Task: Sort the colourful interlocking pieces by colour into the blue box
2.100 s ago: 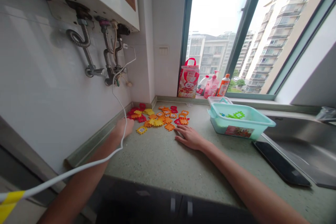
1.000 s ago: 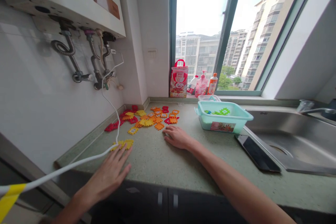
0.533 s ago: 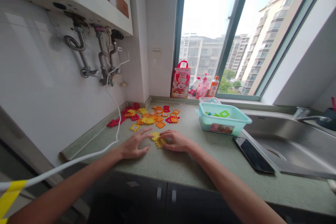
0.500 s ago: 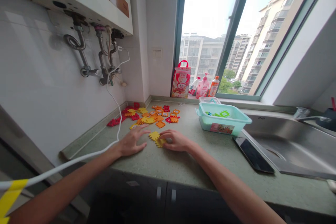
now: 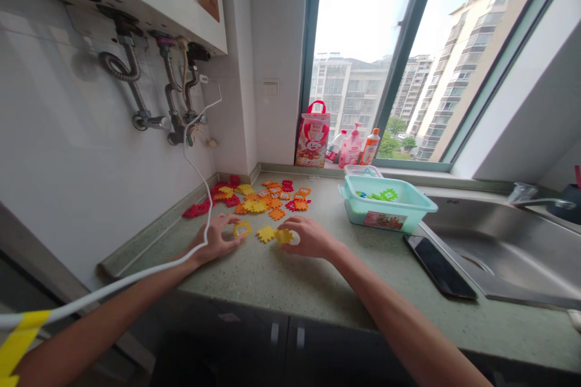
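Yellow tile (image 5: 242, 229), toothed edges, paler centre

Loose piece (image 5: 266, 234) on counter (image 5: 281, 278); from it: left hand (image 5: 215, 239) at 9 o'clock, right hand (image 5: 311, 236) at 3, piece heap (image 5: 255, 205) at 11, tub (image 5: 356, 213) at 2, more pieces (image 5: 388, 195) inside; phone (image 5: 438, 266) just past 3, sink (image 5: 521, 257) beyond phone, bag (image 5: 312, 146) and bottles (image 5: 351, 150) on window ledge (image 5: 408, 170) around 1.

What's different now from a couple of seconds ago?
The left hand has left the pile and grips a yellow framed piece, drawn out toward the person. The right hand, earlier resting on the counter, now holds a yellow cog-edged piece. Another yellow piece lies between the hands. The green tub and black phone stayed put.
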`<state>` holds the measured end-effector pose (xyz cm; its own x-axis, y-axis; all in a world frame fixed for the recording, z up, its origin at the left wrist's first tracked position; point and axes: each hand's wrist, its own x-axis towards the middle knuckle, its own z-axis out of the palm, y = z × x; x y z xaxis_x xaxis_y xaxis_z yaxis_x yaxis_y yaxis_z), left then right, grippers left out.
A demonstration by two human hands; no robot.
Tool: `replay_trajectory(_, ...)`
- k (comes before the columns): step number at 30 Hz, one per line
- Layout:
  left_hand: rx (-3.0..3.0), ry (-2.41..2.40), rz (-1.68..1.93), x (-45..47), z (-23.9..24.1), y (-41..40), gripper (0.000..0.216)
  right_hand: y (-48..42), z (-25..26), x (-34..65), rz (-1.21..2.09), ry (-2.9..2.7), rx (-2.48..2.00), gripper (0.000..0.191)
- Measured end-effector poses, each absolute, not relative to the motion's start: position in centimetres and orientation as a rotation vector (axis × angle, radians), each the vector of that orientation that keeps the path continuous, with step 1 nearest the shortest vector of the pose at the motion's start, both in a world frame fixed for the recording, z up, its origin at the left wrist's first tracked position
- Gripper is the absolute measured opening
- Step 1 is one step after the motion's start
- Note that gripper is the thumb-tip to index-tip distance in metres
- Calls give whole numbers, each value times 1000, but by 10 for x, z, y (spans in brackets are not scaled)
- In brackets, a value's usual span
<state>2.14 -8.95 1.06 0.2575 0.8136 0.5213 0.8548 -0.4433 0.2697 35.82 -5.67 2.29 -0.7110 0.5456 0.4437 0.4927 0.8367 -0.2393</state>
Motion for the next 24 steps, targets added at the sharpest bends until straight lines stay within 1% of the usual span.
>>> replay_trajectory(3,-2564,-1443,-991,51,15,-81,46,-54,23,359,52,-2351,-774,36)
replay_trajectory(5,-2628,-1380,-975,68,16,-72,52,-52,22,358,30,-2278,-770,33)
replay_trajectory(9,-2737,-1393,-880,82,14,-62,67,-52,19,354,28,-2171,-761,32)
replay_trajectory(12,-2724,-1389,-915,80,11,-62,72,-49,16,346,49,-2112,-757,34)
replay_trajectory(14,-2685,-1408,-960,78,10,-64,64,-47,13,337,73,-2114,-741,35)
replay_trajectory(16,-2635,-1452,-1027,76,9,-63,48,-45,8,328,102,-2192,-702,32)
replay_trajectory(18,-2556,-1483,-1127,71,9,-58,38,-44,2,322,148,-2334,-659,29)
replay_trajectory(21,-2432,-1483,-1162,59,10,-40,40,-46,-3,318,212,-2494,-664,28)
replay_trajectory(24,-2415,-1479,-1010,47,13,-15,44,-50,-1,319,239,-2526,-719,29)
